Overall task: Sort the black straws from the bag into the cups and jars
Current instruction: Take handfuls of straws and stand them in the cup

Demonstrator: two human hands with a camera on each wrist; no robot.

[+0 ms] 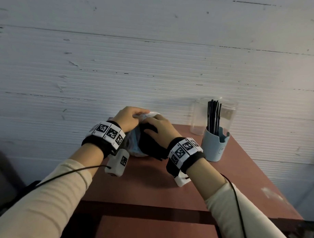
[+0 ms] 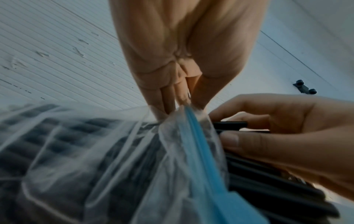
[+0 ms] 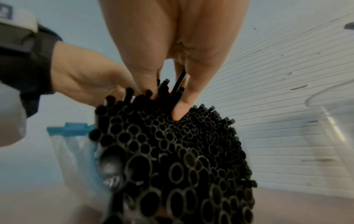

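Left hand (image 2: 184, 50) pinches crinkly clear bag (image 2: 118, 159); right hand (image 3: 178, 45) grips hollow black straws (image 3: 172, 151).

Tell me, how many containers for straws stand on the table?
2: a light blue cup holding black straws, and a clear jar behind it by the wall. Others may be out of view.

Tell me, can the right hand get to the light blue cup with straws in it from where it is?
Probably yes. The light blue cup stands on the brown table just beside the right hand, with nothing between them. But that hand is busy pinching black straws in the clear plastic bag.
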